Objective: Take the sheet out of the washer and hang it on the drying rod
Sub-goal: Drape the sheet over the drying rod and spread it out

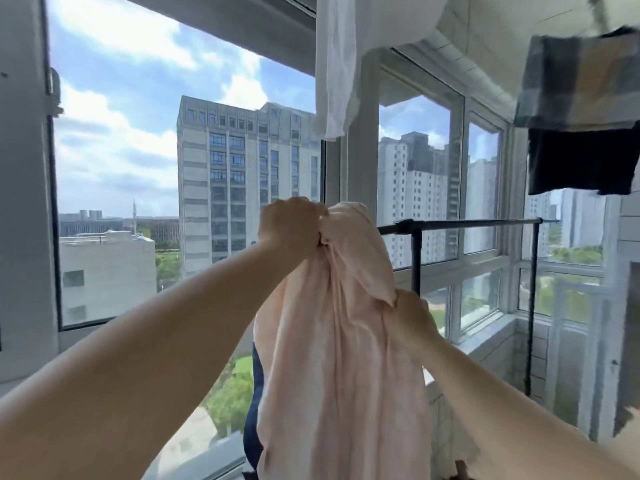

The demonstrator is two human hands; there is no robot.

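Both hands grip pink sheet before rod.

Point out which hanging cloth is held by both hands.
The pale pink sheet: left hand grips its top, right hand its side. The white cloth and plaid cloth hang untouched.

Left hand raised, fingers curled tight; right hand lower, likewise clenched; both forearms outstretched

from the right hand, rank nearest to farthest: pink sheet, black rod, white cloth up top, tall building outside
1. Pink sheet: gripped by the right hand.
2. Black rod: just behind, up and right.
3. White cloth: hanging overhead, centre.
4. Tall building: far beyond the window, left.
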